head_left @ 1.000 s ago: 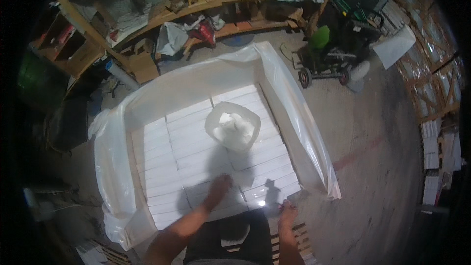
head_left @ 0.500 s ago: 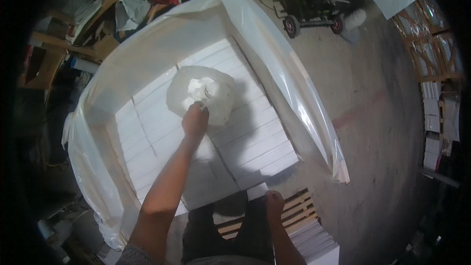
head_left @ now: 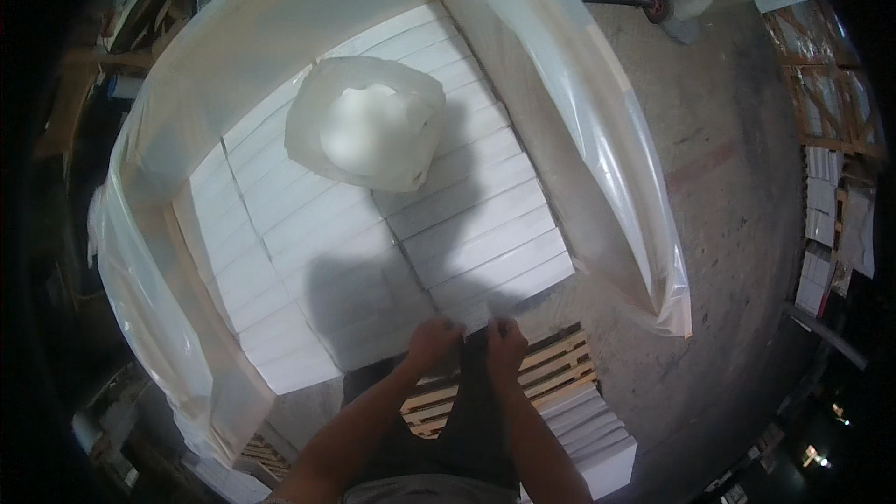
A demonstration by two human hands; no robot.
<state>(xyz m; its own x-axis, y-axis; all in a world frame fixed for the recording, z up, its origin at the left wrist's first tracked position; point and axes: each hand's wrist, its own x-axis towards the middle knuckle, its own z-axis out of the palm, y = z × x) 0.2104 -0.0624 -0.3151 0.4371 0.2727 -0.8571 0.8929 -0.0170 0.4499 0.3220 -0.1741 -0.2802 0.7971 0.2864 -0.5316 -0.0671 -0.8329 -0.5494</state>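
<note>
Both my hands are together at the near edge of a stack of white slab-like packs (head_left: pixel 485 224). My left hand (head_left: pixel 435 342) is closed, with its fingertips pinched at that edge. Just to its right, my right hand (head_left: pixel 506 345) is also closed, thumb and fingertips together. A small pale bit shows at the fingertips, too blurred to name. Farther off, a translucent plastic bag (head_left: pixel 411 168) lies open on top of the packs, with white contents (head_left: pixel 366 131) inside.
Clear plastic sheeting (head_left: pixel 597 121) stands around the far and side edges of the stack. A wooden pallet (head_left: pixel 551 364) and another stack of white packs (head_left: pixel 597 453) lie by my legs. Wheeled equipment (head_left: pixel 653 5) stands on the concrete floor (head_left: pixel 728 224) at the far right.
My left hand has left the plastic bag and come back beside my right hand. My right hand has moved slightly up and left. The view has shifted, so the stack appears lower left.
</note>
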